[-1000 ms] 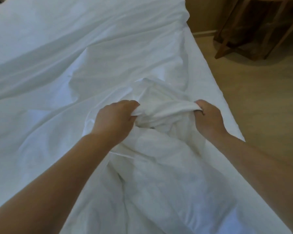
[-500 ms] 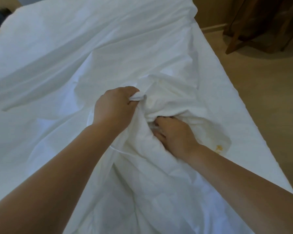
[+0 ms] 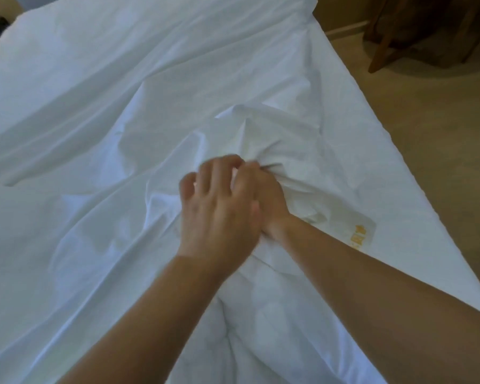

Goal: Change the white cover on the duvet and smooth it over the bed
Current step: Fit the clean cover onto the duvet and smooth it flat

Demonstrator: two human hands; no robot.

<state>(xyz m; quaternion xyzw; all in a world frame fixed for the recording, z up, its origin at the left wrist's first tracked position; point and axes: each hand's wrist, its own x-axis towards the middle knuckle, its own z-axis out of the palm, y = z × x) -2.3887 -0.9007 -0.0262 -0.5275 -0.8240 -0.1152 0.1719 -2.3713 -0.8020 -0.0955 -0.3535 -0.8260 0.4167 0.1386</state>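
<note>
both bare forearms reach forward; left hand (image 3: 219,214), fingers loosely spread (blurred), lies across the right hand (image 3: 272,200), whose fingers curl into the white cover (image 3: 277,145).

Operator's body inventory, as logged from my remote feed:

1. Left hand (image 3: 219,209): bare; knuckles and tendon ridges show on its back, and the fingers (image 3: 205,176) are softened by blur
2. Left forearm (image 3: 150,314): uncovered from the wrist to the lower edge of my view, broadening toward the camera
3. Right hand (image 3: 269,200): bare; I see only its outer side and wrist, the rest sits behind the left hand
4. Right forearm (image 3: 372,278): uncovered from the wrist to the right edge of my view

Nails and fine detail: too blurred for me to record
</note>
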